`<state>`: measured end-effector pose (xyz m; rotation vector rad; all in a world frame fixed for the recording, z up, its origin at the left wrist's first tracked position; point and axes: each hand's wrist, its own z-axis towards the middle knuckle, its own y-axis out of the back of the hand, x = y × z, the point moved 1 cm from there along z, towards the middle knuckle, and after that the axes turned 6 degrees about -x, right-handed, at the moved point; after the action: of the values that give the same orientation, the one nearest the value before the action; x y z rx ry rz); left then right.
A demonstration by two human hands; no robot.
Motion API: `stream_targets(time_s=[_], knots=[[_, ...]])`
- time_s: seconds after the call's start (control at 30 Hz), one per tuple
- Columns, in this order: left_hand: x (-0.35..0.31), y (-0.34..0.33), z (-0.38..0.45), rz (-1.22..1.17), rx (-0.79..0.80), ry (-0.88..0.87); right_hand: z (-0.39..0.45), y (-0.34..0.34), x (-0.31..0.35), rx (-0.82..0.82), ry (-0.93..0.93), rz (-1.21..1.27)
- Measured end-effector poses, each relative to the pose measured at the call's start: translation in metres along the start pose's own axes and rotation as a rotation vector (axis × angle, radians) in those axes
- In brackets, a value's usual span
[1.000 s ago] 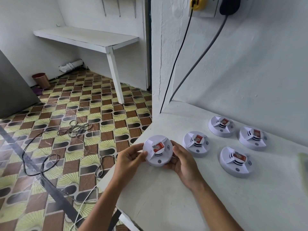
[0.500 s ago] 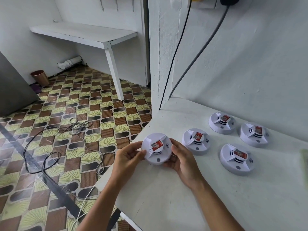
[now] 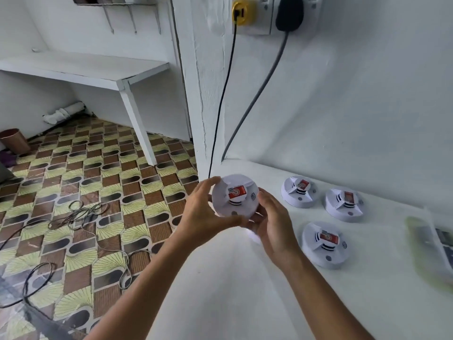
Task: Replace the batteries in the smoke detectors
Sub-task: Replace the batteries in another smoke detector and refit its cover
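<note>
I hold one white round smoke detector (image 3: 235, 197) in the air above the white counter (image 3: 235, 285); it has a red label on its middle. My left hand (image 3: 203, 212) grips its left rim and my right hand (image 3: 274, 227) curls round its right and lower rim. Three more detectors lie on the counter to the right: a back one (image 3: 297, 192), a far right one (image 3: 343, 204) and a near one (image 3: 324, 245). Behind my right hand a white sliver of another detector (image 3: 253, 238) shows.
A blurred plastic packet (image 3: 431, 244) lies at the counter's right edge. A yellow plug (image 3: 241, 12) and a black adapter (image 3: 289, 13) sit in wall sockets, their cables running down to the counter corner. Loose cables (image 3: 81, 214) lie on the patterned floor left.
The held detector has risen off the counter and closer to the camera, both hands still on it. It now covers most of the detector that lay beside it.
</note>
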<state>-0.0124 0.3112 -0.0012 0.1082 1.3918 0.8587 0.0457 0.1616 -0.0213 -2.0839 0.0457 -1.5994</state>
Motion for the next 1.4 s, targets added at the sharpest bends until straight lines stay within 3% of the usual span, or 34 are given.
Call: stream_targets(time_s=[0.1, 0.23, 0.4, 0.47, 0.63, 0.73, 1.1, 1.27, 1.4], knots=[[-0.017, -0.020, 0.026, 0.054, 0.007, -0.061, 0.015, 0.007, 0.019, -0.057, 0.017, -0.077], [-0.033, -0.042, 0.065, 0.034, 0.017, -0.144, 0.045, 0.026, 0.048, -0.174, 0.039, -0.362], [-0.009, -0.075, 0.114, 0.121, 0.126, -0.105, 0.078, 0.075, 0.075, -0.365, 0.210, -1.003], [0.001, -0.087, 0.124, 0.178, 0.163, -0.081, 0.083, 0.093, 0.077, -0.364, 0.239, -1.194], [0.019, -0.099, 0.127, 0.269, 0.174, -0.046, 0.084, 0.114, 0.070, -0.184, 0.179, -1.512], [0.026, -0.102, 0.134, 0.313, 0.167, -0.018, 0.087, 0.119, 0.068, -0.166, 0.140, -1.551], [0.033, -0.107, 0.160, 0.468, 0.240, -0.055, 0.100, 0.123, 0.060, -0.263, 0.273, -1.637], [-0.002, -0.128, 0.155, 0.567, 0.205, -0.344, 0.095, 0.123, 0.064, -0.338, 0.360, -1.430], [-0.043, -0.172, 0.150, 0.626, 0.430, -0.484, 0.077, 0.117, 0.076, -0.476, 0.524, -1.206]])
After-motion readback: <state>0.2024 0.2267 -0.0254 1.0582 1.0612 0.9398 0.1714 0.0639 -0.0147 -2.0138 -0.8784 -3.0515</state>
